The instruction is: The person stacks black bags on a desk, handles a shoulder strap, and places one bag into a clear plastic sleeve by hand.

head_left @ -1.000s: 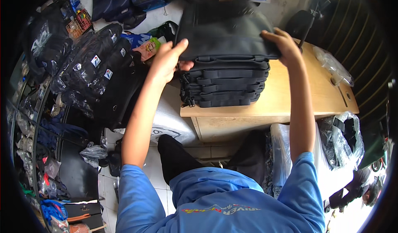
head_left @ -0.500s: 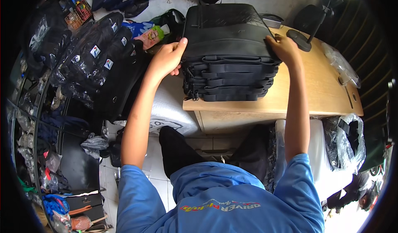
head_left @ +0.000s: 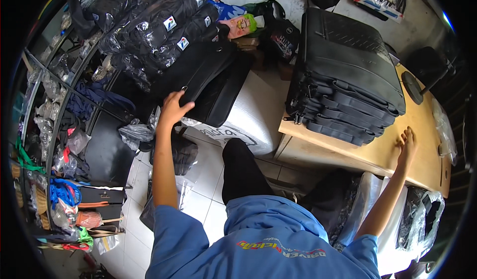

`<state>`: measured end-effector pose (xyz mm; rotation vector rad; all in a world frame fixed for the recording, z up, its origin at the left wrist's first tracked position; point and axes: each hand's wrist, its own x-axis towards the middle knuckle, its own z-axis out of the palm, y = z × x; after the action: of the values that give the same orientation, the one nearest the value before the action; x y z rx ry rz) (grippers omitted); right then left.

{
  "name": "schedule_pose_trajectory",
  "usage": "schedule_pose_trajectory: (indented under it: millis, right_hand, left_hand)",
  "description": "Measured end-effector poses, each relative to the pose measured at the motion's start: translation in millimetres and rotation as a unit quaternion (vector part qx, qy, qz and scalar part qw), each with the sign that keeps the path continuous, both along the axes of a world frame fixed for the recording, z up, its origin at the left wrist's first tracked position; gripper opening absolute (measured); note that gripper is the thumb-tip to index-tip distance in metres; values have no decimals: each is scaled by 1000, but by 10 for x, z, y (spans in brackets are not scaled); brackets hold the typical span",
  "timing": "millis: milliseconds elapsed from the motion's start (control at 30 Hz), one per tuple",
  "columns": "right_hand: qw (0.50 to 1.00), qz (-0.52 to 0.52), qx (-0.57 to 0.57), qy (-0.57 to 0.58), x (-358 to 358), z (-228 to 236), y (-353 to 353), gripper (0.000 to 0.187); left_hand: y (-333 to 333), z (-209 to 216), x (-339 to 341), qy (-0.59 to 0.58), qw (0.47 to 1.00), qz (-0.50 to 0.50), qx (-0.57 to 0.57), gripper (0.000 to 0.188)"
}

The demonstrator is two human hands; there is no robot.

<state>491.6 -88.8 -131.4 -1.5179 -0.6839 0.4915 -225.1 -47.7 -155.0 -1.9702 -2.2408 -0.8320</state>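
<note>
Stack of black bags, piled on a wooden desk, right hand empty, fingers loosely parted beside it; other black goods lie unstacked, partly over a silvery box, left hand spread near them, contact unclear.

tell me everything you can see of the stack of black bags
The stack of black bags lies flat at the left end of the wooden desk. Its leathery top bag has a textured panel toward the far side. Webbing straps line the near side; zipper pulls hang at the left corner. The left hand and right hand are off it.
</note>
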Motion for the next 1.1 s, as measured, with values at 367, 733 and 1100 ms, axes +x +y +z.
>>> schedule_pose_trajectory:
  millis: [367,733,1100]
  right_hand:
    - [999,21,12,-29,48,-153,-39,36]
    - [997,25,61,35,-87,-89,-90,32]
    - [997,-34,65,3,7,-72,-78,35]
  left_hand:
    - [19,-194,1,235,969,-69,-43,48]
    - [302,-219,35,333,935,0,124,27]
    - [-63,1426,-450,-53,942,116,312,28]
